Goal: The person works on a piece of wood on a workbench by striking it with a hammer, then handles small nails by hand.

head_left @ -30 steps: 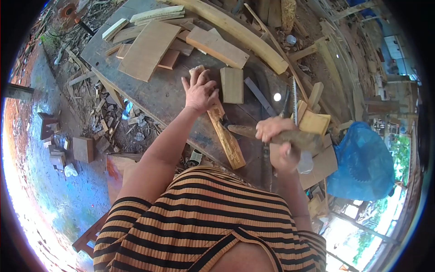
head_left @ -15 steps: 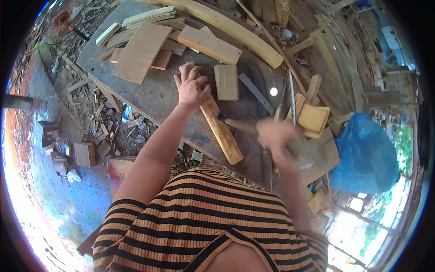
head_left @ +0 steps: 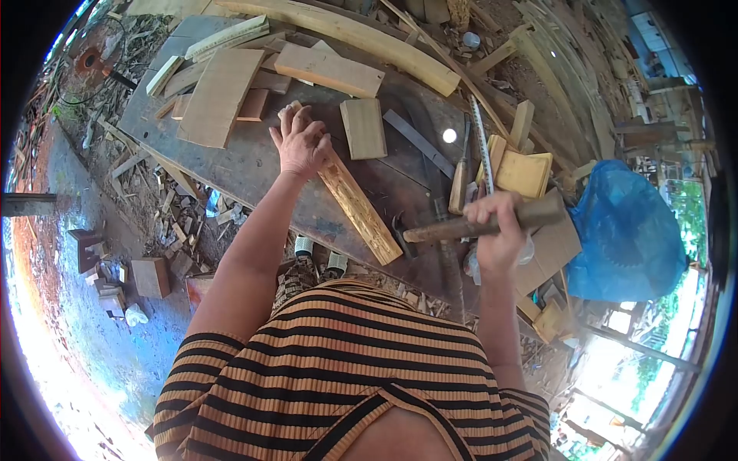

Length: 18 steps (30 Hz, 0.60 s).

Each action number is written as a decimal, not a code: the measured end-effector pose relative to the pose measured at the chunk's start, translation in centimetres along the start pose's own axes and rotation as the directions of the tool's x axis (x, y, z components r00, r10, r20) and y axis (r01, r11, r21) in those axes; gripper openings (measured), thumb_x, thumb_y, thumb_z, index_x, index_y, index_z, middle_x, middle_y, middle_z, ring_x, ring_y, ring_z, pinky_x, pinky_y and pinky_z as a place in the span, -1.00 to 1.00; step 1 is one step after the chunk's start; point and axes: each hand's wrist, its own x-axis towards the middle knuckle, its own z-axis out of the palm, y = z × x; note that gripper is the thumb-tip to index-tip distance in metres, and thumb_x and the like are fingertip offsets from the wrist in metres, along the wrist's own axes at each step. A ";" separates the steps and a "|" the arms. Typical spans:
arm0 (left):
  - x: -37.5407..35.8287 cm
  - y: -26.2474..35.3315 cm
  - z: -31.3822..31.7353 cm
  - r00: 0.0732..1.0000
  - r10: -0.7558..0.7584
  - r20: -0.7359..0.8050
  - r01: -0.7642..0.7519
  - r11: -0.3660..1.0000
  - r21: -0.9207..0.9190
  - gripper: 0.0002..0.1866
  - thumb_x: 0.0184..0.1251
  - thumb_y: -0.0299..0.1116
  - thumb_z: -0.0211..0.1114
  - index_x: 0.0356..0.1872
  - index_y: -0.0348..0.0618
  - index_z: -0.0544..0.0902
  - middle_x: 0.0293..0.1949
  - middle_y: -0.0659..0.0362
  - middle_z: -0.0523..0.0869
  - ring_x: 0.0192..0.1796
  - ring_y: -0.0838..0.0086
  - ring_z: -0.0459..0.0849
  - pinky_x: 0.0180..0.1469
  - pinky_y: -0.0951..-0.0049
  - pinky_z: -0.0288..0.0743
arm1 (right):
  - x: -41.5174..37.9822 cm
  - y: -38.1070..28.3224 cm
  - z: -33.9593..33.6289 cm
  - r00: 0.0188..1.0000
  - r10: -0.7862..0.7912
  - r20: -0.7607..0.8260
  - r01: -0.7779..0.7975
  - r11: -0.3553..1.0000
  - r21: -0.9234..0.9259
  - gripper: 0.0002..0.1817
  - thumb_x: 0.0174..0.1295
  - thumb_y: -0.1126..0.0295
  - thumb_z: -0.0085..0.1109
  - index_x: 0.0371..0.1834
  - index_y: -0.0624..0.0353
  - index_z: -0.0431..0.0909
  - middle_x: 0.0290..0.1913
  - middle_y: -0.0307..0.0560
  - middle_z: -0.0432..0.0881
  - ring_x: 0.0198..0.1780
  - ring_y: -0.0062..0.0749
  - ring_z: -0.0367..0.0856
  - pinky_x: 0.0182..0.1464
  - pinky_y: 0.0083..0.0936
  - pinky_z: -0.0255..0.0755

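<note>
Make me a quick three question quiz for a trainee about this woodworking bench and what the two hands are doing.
1. True or false: the left hand presses down on the long wooden strip that lies on the workbench.
2. What does the right hand grip?
A. a saw
B. a hammer by its wooden handle
C. a paintbrush
3. Fill in the blank: the bag at the right end of the bench is ____ in colour.

Key
1. True. The palm and fingers lie flat on the strip's far end.
2. B. The dark head hangs just past the strip's near end.
3. Blue.
</note>
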 end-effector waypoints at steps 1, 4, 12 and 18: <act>0.0 0.1 -0.1 1.000 -0.005 0.003 0.005 1.000 0.001 -0.69 0.18 -0.04 0.22 -0.10 0.19 0.69 0.42 0.23 0.31 0.58 0.10 -0.12 0.40 -0.48 -0.27 | 0.7 0.1 1.3 0.999 0.010 -0.038 -0.009 1.000 0.020 -0.88 0.27 0.48 0.24 -0.33 0.18 0.46 -0.46 -0.19 0.51 -0.42 -0.45 0.50 -0.28 -0.35 0.46; -0.1 0.2 -0.3 1.000 -0.014 0.006 0.014 1.000 0.005 -0.69 0.18 -0.04 0.22 -0.09 0.19 0.69 0.41 0.23 0.31 0.58 0.11 -0.12 0.40 -0.47 -0.26 | 2.0 -0.1 4.8 0.997 0.031 0.070 -0.007 0.946 -0.325 -0.83 0.22 0.42 0.36 -0.37 0.18 0.52 -0.48 -0.21 0.58 -0.47 -0.55 0.56 -0.34 -0.52 0.48; -0.2 0.3 -0.6 1.000 -0.021 -0.005 0.021 1.000 0.001 -0.69 0.17 -0.04 0.23 -0.10 0.19 0.69 0.41 0.22 0.31 0.57 0.10 -0.09 0.40 -0.45 -0.23 | 3.1 1.5 7.6 0.984 0.112 0.140 -0.017 0.835 -0.550 -0.68 0.20 0.19 0.43 -0.48 0.17 0.56 -0.58 -0.30 0.58 -0.58 -0.65 0.54 -0.52 -0.68 0.40; 0.0 0.0 -0.4 1.000 0.002 -0.030 -0.003 1.000 -0.030 -0.70 0.17 -0.04 0.24 -0.11 0.19 0.70 0.40 0.21 0.33 0.57 0.07 -0.10 0.40 -0.45 -0.26 | 4.5 3.0 7.5 0.998 0.035 0.058 0.005 0.810 -0.586 -0.71 0.20 0.24 0.43 -0.50 0.17 0.58 -0.58 -0.32 0.57 -0.59 -0.68 0.51 -0.53 -0.69 0.38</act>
